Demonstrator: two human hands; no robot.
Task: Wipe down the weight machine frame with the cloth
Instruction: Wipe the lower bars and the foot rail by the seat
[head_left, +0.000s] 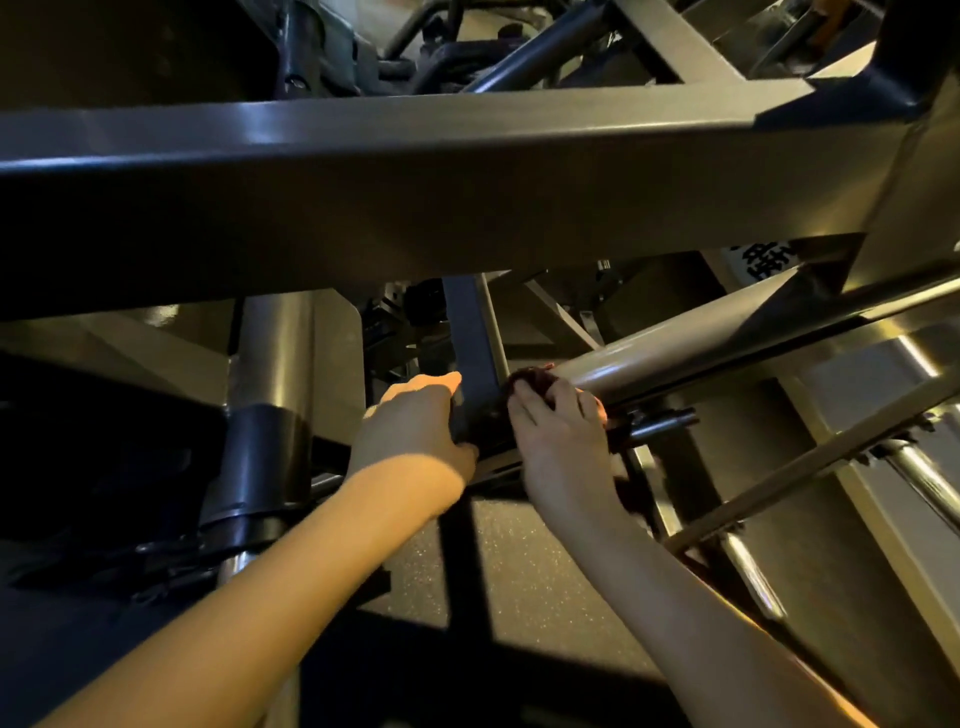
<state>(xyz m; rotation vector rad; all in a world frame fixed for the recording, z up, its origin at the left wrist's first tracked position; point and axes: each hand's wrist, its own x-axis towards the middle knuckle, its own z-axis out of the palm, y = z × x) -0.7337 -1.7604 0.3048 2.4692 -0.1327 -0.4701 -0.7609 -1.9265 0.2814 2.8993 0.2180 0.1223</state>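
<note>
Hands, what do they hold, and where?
The right hand holds the dark red cloth, bunched under its fingers. The left hand touches a dark bar; its grip is hidden.

Dark maroon cloth (530, 387), grey metal frame (467, 171), black speckled floor (524, 571).

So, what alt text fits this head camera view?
A person's right hand holds a dark red cloth against a pale round tube of a weight machine frame; the left hand touches a dark upright bar beside it.
</note>
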